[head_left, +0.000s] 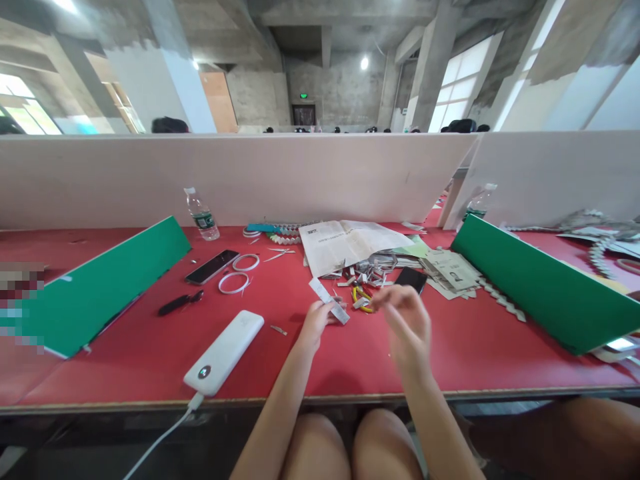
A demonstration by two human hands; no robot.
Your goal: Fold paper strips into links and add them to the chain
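My left hand (316, 321) grips a narrow pale strip of folded paper (320, 291), which slants across the fingers above the red table. Off to its right, my right hand (411, 327) is raised over the table, fingers curled in toward the thumb as in a pinch. Whatever sits between those fingertips, if anything, is too small to make out. Beyond the hands, yellow-handled pliers (361, 299) lie beside a heap of small folded paper pieces (373, 270). Close behind my right hand is a dark phone (411, 280).
An open printed sheet (345, 243) lies behind the heap, with a stack of printed papers (453, 272) to its right. Green panels (125, 283) (545, 287) flank the space. At left are a white power bank (225, 353), a phone (213, 267), tape rolls (234, 283) and a bottle (204, 220).
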